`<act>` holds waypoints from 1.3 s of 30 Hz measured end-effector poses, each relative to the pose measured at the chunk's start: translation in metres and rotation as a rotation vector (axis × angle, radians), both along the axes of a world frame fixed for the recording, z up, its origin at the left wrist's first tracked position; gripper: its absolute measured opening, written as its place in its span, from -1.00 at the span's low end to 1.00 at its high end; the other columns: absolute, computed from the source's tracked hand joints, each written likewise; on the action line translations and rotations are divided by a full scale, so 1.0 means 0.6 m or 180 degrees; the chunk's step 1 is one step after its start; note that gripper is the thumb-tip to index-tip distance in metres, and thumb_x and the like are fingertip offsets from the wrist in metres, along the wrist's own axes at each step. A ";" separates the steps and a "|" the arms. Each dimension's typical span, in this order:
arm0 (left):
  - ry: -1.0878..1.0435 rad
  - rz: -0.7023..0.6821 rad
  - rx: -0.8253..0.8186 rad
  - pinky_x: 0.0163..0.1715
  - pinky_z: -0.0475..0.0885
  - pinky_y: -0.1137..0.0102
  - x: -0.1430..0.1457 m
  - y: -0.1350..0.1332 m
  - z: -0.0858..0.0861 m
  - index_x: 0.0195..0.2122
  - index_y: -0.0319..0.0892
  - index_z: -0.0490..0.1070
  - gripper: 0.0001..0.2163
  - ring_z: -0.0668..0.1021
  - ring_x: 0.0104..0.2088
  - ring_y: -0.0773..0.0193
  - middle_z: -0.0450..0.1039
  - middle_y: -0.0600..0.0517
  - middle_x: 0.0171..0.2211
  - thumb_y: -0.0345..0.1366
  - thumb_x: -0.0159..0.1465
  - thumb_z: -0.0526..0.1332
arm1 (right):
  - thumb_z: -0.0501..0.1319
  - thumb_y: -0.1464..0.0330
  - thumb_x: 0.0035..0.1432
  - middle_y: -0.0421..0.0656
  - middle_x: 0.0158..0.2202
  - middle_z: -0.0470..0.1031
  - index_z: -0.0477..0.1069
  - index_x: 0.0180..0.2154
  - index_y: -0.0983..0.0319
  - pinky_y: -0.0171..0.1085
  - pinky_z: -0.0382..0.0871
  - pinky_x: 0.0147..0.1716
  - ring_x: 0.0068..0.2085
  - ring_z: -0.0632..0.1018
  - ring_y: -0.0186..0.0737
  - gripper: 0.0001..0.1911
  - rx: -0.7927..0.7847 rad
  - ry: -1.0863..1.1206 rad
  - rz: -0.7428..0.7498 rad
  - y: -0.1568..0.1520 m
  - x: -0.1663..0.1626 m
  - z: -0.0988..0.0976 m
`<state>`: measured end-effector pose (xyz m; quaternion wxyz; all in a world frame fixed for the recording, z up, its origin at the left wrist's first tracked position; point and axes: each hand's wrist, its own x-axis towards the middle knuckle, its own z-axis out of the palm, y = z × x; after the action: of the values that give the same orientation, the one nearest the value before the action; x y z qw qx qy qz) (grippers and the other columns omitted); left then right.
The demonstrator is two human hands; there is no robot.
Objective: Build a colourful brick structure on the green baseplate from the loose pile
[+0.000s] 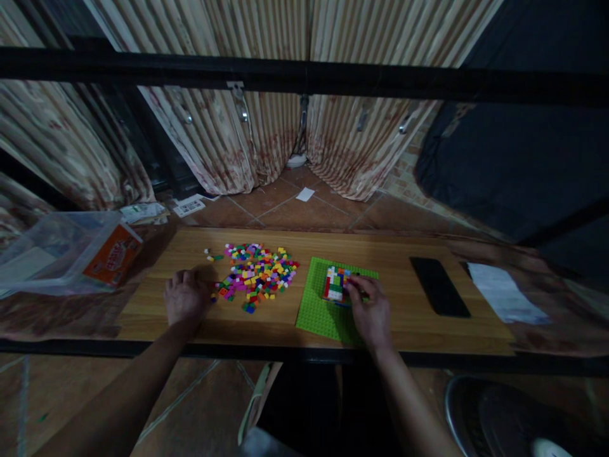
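Observation:
My right hand (370, 309) is over the green baseplate (314, 311), its thumb and fingertips pinched on a small toy brick at the right edge of a brick build (335, 284). That build is low and blocky, with white, red, green and blue bricks, and sits on the upper middle of the plate. The fingers partly cover its right side. To the left, my left hand (184, 297) rests on the table with its fingers curled in, and I see nothing held in it. Just right of it lies a loose pile of colourful toy bricks (259, 273).
A black phone-like slab (440, 287) lies on the wooden table (266, 330) at right, with white paper (507, 295) beyond it. A clear plastic box (61, 254) with an orange label stands at far left. Curtains hang behind a dark horizontal bar (304, 76).

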<state>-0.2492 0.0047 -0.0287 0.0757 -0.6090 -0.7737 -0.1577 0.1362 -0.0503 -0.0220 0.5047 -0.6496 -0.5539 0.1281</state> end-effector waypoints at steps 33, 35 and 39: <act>-0.0074 0.0140 -0.0018 -0.06 0.32 0.10 0.006 0.000 -0.002 -0.03 -0.32 0.41 -0.67 0.40 -0.05 -0.07 0.40 -0.26 -0.08 -0.35 0.24 0.01 | 0.21 0.21 0.08 -0.05 -0.26 0.52 0.46 -0.18 0.28 -0.16 0.41 -0.27 -0.32 0.52 -0.17 -0.67 -0.0140 0.0330 -0.0420 0.010 -0.014 0.004; -0.0114 0.0174 0.0006 -0.06 0.31 0.12 0.008 -0.002 -0.002 -0.02 -0.30 0.40 -0.67 0.40 -0.05 -0.05 0.40 -0.25 -0.06 -0.36 0.24 0.00 | 0.18 0.22 0.12 -0.05 -0.25 0.51 0.47 -0.19 0.28 -0.15 0.40 -0.24 -0.28 0.52 -0.15 -0.70 0.0011 0.0099 -0.0400 0.000 -0.028 0.015; -0.0103 0.0206 0.0022 -0.06 0.30 0.13 0.009 -0.003 -0.004 -0.04 -0.29 0.41 -0.68 0.40 -0.07 -0.05 0.40 -0.23 -0.07 -0.37 0.25 0.00 | 0.13 0.28 0.20 -0.10 -0.26 0.51 0.49 -0.23 0.20 -0.17 0.38 -0.19 -0.24 0.51 -0.17 -0.79 0.0137 -0.0163 0.0308 -0.023 -0.091 0.031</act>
<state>-0.2441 0.0030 -0.0311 0.0704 -0.5807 -0.7936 -0.1675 0.0818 -0.0644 -0.0032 0.4974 -0.6142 -0.6000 0.1238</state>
